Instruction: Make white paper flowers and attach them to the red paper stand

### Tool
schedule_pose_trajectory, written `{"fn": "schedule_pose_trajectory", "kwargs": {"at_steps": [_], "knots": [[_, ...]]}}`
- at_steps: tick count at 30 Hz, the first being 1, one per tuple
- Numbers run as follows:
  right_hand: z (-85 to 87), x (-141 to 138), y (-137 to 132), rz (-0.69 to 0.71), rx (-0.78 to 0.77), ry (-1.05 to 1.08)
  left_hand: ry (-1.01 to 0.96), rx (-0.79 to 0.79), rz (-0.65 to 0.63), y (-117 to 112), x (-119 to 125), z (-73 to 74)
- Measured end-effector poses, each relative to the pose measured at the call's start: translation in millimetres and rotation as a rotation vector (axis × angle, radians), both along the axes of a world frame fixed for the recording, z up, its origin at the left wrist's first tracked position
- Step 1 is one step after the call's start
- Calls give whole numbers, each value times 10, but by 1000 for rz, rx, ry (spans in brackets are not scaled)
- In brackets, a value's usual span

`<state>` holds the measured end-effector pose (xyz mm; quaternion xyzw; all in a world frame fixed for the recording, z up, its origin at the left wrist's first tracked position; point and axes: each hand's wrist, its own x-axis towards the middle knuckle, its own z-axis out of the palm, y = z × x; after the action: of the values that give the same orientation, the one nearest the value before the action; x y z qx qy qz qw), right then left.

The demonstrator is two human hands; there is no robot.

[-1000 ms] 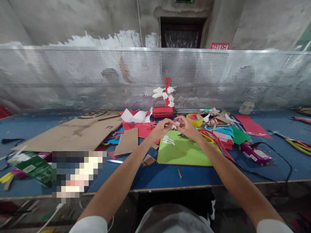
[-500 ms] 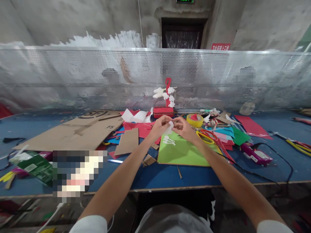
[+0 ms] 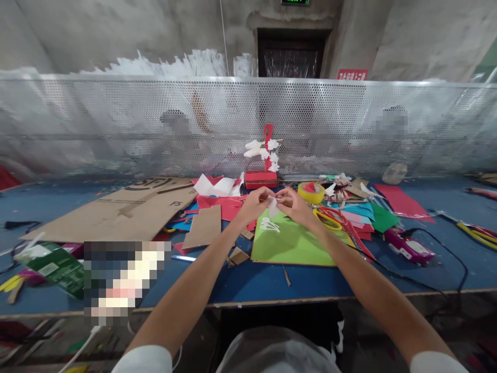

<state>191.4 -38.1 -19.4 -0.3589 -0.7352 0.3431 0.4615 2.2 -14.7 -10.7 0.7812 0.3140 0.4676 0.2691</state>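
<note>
My left hand (image 3: 255, 204) and my right hand (image 3: 297, 205) meet above the far edge of a green paper sheet (image 3: 297, 241). Both pinch a small white paper piece (image 3: 273, 205) between their fingertips. A white paper cutout (image 3: 269, 225) lies on the green sheet just below the hands. Behind them stands a red paper model with white petals (image 3: 264, 161) on a red base.
A large cardboard sheet (image 3: 116, 207) lies at the left, a smaller cardboard piece (image 3: 203, 226) beside it. Yellow tape roll (image 3: 311, 192), yellow-handled scissors (image 3: 330, 219), coloured papers (image 3: 361, 212) and a purple glue gun (image 3: 408, 246) with cable sit at the right. A perforated metal screen (image 3: 116, 124) backs the blue table (image 3: 248, 282).
The hands stay together over the green sheet; the fingers have shifted slightly and the white paper piece now hangs lower between them.
</note>
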Motion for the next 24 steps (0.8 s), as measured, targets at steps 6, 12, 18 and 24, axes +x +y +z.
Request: {"fn": "schedule_pose_trajectory", "kwargs": {"at_steps": [6,12,18,24], "knots": [[-17,8,13,5,3,-16,81,41,46,-13,-17,13],[-13,-9,-6,8,-3,-29,65,46,27,-38,-4,25],[-2,8,29,-61,36,-119,131,77,58,-33,-13,1],[36,38,13,-116,134,-227,340,170,96,-23,-32,-16]]}}
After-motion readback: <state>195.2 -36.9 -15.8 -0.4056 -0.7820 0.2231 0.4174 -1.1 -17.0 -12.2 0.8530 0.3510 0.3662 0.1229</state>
